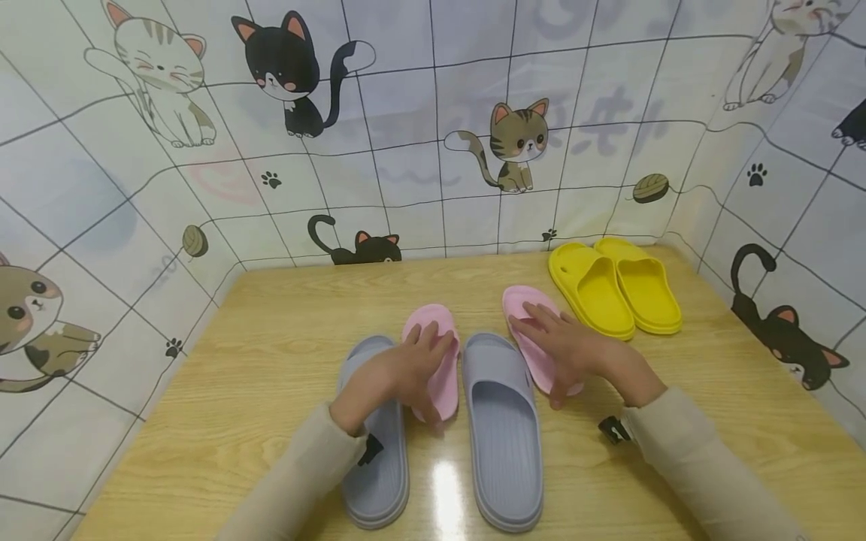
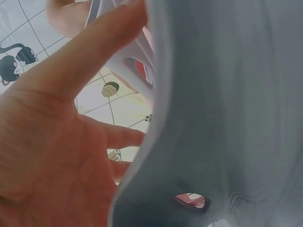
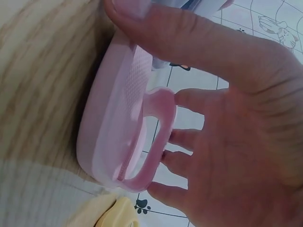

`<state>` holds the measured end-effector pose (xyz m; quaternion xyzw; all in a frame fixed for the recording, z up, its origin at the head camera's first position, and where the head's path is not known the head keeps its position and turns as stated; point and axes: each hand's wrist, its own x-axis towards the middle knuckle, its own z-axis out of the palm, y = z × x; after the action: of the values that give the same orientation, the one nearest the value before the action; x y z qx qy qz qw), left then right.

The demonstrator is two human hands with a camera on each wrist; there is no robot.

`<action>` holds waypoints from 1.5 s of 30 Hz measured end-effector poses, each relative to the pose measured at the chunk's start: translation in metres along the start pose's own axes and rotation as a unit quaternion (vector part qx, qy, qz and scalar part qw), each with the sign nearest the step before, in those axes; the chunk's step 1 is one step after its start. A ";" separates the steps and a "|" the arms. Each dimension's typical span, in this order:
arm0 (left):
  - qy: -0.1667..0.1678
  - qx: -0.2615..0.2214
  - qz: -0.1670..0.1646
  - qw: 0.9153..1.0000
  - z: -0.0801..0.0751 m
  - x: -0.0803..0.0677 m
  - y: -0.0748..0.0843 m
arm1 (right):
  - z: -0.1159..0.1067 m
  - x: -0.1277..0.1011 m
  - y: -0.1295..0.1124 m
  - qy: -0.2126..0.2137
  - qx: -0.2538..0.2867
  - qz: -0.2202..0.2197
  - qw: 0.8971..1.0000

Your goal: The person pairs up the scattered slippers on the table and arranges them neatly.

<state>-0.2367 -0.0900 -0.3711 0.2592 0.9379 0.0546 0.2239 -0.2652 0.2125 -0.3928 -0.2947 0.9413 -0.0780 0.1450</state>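
Note:
My left hand (image 1: 409, 368) is over a small pink slipper (image 1: 444, 387), fingers spread across its front and thumb near its heel. A large grey slipper (image 1: 375, 481) lies under that wrist and fills much of the left wrist view, hiding the fingertips there. My right hand (image 1: 571, 342) reaches over the other pink slipper (image 1: 531, 353). In the right wrist view, its straight fingers (image 3: 191, 137) touch the slipper's strap (image 3: 158, 137) and the thumb lies near the heel end. Between the two pink slippers, a second grey slipper (image 1: 504, 451) lies flat.
A pair of yellow slippers (image 1: 602, 293) lies side by side at the back right of the wooden table (image 1: 271, 361). Walls (image 1: 406, 180) printed with cats and grid lines stand at the back and both sides. Black clips (image 1: 614, 430) hang by the cuffs.

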 end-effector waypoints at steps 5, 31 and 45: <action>-0.007 -0.006 0.002 1.000 -0.002 0.001 0.000 | -0.005 0.000 -0.002 -0.021 0.002 0.008 1.000; -0.039 0.010 0.002 0.999 -0.019 0.017 -0.010 | -0.006 0.010 0.006 -0.015 -0.005 -0.002 1.000; -0.040 0.022 0.026 0.999 -0.026 0.031 -0.023 | -0.012 0.020 0.008 -0.026 0.006 0.000 1.000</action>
<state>-0.2831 -0.0929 -0.3647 0.2902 0.9223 0.0294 0.2537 -0.2888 0.2080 -0.3875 -0.2952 0.9369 -0.0764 0.1709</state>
